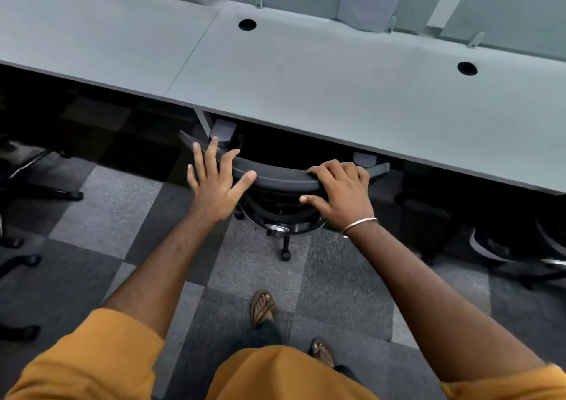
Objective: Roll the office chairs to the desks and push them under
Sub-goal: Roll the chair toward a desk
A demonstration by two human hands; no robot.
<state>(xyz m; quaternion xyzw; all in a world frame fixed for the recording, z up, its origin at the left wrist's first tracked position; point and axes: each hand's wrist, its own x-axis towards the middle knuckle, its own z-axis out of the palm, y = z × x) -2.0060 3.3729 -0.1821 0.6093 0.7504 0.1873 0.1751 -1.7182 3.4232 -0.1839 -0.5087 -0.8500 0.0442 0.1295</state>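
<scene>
A black office chair (277,177) stands in front of me, its seat tucked under the long grey desk (321,93) and only the curved top of its backrest showing. My left hand (214,182) is spread with straight fingers over the left end of the backrest; whether it touches is unclear. My right hand (340,191) grips the right part of the backrest top, fingers curled over the edge. The chair's base and one caster (285,255) show below the backrest.
Other black chairs stand at the left (33,182) and at the right (520,252). The desks carry round cable holes (247,24) and a divider panel behind. The floor is grey checkered carpet (101,216). My sandalled feet (262,306) are close behind the chair.
</scene>
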